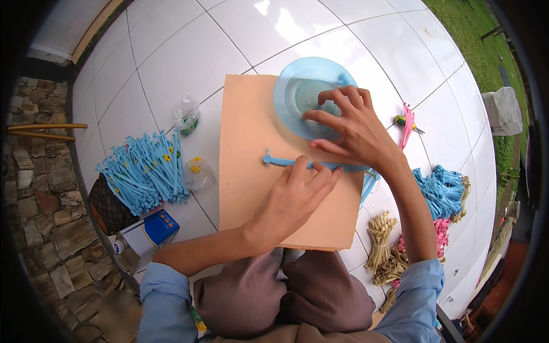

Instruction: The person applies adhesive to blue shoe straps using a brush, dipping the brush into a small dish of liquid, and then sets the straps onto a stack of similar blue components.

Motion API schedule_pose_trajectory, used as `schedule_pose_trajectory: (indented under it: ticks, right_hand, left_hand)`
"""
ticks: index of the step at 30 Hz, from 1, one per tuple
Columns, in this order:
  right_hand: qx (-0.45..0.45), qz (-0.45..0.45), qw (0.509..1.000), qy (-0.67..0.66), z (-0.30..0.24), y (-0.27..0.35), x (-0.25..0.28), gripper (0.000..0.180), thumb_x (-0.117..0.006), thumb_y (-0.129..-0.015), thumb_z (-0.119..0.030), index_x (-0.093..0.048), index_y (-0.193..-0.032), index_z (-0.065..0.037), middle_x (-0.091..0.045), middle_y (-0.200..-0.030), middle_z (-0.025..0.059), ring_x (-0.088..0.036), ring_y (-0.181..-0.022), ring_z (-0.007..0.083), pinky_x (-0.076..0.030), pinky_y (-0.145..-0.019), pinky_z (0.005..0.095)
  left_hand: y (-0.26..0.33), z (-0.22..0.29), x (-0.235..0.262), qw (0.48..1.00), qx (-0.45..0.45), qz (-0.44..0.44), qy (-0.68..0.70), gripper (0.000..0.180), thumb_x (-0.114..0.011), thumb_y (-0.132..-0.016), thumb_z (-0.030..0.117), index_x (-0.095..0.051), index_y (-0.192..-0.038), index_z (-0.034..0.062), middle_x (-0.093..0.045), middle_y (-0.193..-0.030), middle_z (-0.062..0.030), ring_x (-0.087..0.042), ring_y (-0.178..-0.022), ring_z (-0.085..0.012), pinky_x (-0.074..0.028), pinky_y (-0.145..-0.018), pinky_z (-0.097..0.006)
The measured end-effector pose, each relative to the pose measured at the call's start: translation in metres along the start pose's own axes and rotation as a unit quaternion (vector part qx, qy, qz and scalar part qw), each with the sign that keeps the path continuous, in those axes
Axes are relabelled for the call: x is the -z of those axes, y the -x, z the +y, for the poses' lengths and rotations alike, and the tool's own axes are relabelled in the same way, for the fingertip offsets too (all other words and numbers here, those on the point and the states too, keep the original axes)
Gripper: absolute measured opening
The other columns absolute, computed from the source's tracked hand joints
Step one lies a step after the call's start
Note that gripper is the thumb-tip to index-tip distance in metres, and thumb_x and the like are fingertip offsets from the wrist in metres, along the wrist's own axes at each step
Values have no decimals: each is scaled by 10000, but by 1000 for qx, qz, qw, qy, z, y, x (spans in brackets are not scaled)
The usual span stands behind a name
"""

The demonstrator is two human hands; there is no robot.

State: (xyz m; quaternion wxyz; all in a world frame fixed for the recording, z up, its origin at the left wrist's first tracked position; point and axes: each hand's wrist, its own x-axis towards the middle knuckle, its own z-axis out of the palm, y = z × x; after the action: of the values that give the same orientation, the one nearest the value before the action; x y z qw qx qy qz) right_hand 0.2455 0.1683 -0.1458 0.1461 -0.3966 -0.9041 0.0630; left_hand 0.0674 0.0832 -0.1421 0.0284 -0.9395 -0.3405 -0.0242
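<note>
Blue strap (279, 161) lies crosswise on a peach board (246, 126), below a pale blue plate (280, 111); fingertips of the left hand (289, 203) rest along the strap, though I cannot tell whether they pinch it; the right hand (357, 134) is over the plate, fingers curled and spread apart, contact unclear.

White tiles (177, 51) spread around the board, meeting stone paving (68, 240) at the left and grass (457, 23) at the upper right; the plate overlaps the board's top edge; peach surface shows between the strap's knobbed end and the left edge, and again below the left hand toward the near edge; tiles separate that left edge from a heap of blue straps (146, 177) and two clear bags (186, 116); beige bundles (380, 237) sit just beyond the right edge, blue bundles (443, 191) farther out, near the right forearm.
</note>
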Motion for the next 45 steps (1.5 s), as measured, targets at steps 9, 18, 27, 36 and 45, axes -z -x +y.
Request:
schedule_pose_trajectory:
  ticks: [9, 18, 27, 36, 45]
  right_hand:
    - [0, 10, 1000, 4, -2, -4, -2, 459, -604, -764, -412, -572, -1170, -200, -509, -1039, 65, -431, -953, 231, -322, -839, 396]
    - [-16, 14, 997, -78, 1, 2, -3, 337, -684, -705, -314, -663, -1003, -157, -532, -1054, 39, -432, -1002, 254, -363, -888, 379]
    - [-276, 189, 929, -161, -13, 48, 12, 296, -645, -784, -161, -513, -1016, -33, -546, -1001, 95, -466, -975, 246, -389, -834, 352]
    - [-477, 292, 769, -310, -61, 77, -32, 330, -506, -872, -86, -375, -1163, -2, -578, -879, 141, -583, -764, 200, -485, -652, 314]
    - [-383, 440, 735, -345, -71, 103, -43, 370, -467, -860, -10, -337, -1207, -27, -554, -869, 104, -577, -763, 163, -474, -662, 298]
  left_hand:
    - [0, 1, 1, 1000, 2, -2, 0, 501, -501, -762, 127, -479, -1261, 150, -457, -976, -43, -450, -932, -248, -451, -811, -231]
    - [0, 0, 0, 1000, 9, 3, 4, 493, -502, -761, 122, -487, -1253, 160, -455, -962, -41, -449, -929, -245, -455, -799, -225]
    - [4, -10, -6, 993, 36, 73, 80, 438, -583, -735, 131, -545, -1171, 124, -511, -926, -13, -482, -903, -197, -467, -750, -227]
    - [10, -4, -15, 964, 57, 141, 217, 424, -625, -742, 97, -532, -1152, 43, -513, -1037, -64, -476, -956, -237, -439, -835, -327]
    - [24, 2, -27, 943, 34, 211, 255, 463, -578, -762, 46, -482, -1215, 55, -452, -1150, -114, -416, -1089, -284, -345, -957, -394]
